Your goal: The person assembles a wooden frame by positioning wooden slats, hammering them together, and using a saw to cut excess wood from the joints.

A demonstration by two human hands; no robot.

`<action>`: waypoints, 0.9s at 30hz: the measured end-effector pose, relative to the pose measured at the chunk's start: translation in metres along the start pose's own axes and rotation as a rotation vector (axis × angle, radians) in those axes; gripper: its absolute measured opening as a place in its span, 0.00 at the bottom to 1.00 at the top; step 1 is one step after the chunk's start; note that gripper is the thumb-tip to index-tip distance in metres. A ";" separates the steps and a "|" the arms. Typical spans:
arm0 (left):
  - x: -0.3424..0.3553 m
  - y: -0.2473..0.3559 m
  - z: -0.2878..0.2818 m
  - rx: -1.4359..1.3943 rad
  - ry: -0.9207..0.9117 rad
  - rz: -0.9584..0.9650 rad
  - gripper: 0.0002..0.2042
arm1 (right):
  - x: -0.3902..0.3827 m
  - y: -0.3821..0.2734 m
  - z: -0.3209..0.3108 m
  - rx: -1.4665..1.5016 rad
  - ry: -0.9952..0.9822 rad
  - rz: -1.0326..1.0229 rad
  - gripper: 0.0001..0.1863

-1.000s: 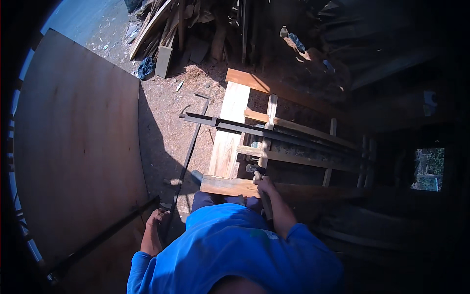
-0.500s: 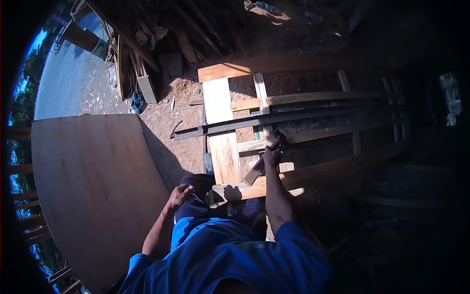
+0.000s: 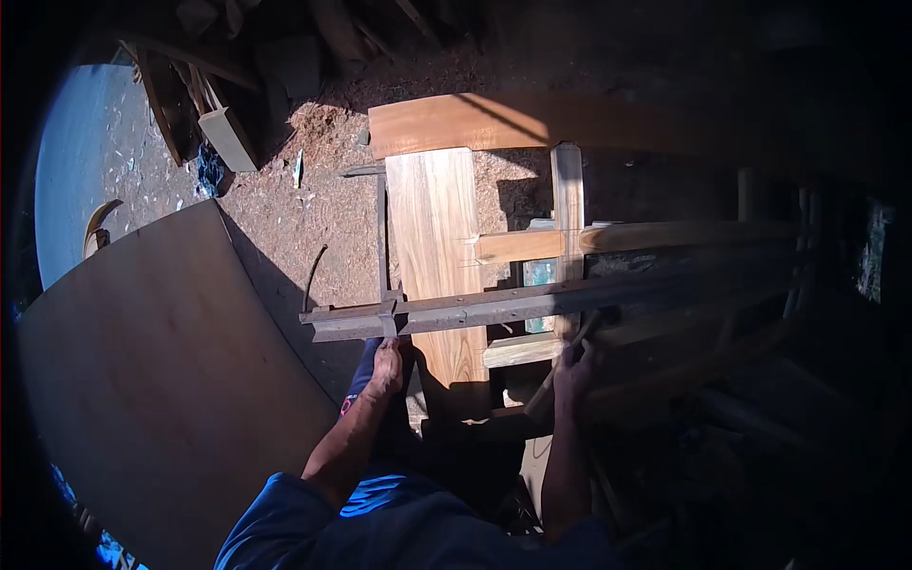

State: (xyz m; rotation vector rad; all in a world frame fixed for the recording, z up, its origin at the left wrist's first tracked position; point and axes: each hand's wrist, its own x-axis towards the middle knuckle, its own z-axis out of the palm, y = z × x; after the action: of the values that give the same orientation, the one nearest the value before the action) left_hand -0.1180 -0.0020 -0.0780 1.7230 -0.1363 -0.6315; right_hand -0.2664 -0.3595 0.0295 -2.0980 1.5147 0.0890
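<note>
Looking down, my left hand (image 3: pixel 388 366) presses up against the long metal clamp bar (image 3: pixel 532 302) — its axis runs left to right across the upright plank (image 3: pixel 437 256). My right hand (image 3: pixel 573 366), farther right in shadow, grips a stick-like tool (image 3: pixel 560 366).

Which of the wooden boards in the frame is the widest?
The pale upright plank beside the left hand: it is far wider than the thin slat and crosspieces.

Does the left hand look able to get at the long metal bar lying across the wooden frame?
Probably yes: the left hand is already up against the metal bar near its left end, with nothing between them. Whether its grip has closed is unclear.
</note>
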 end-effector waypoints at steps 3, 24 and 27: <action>0.045 0.053 0.055 -0.505 0.192 -0.646 0.26 | -0.012 -0.060 -0.013 -0.227 -0.152 -0.667 0.15; 0.054 0.051 0.057 -0.611 0.642 -0.911 0.25 | 0.088 -0.054 0.123 -0.557 -0.977 -0.672 0.20; 0.055 0.063 0.071 -0.577 0.738 -0.810 0.24 | 0.085 -0.059 0.129 -0.584 -0.967 -0.658 0.20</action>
State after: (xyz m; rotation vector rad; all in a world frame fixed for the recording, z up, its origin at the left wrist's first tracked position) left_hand -0.0899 -0.1029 -0.0458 1.2912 1.1956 -0.4862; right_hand -0.1499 -0.3607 -0.0876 -2.2939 0.2070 1.2037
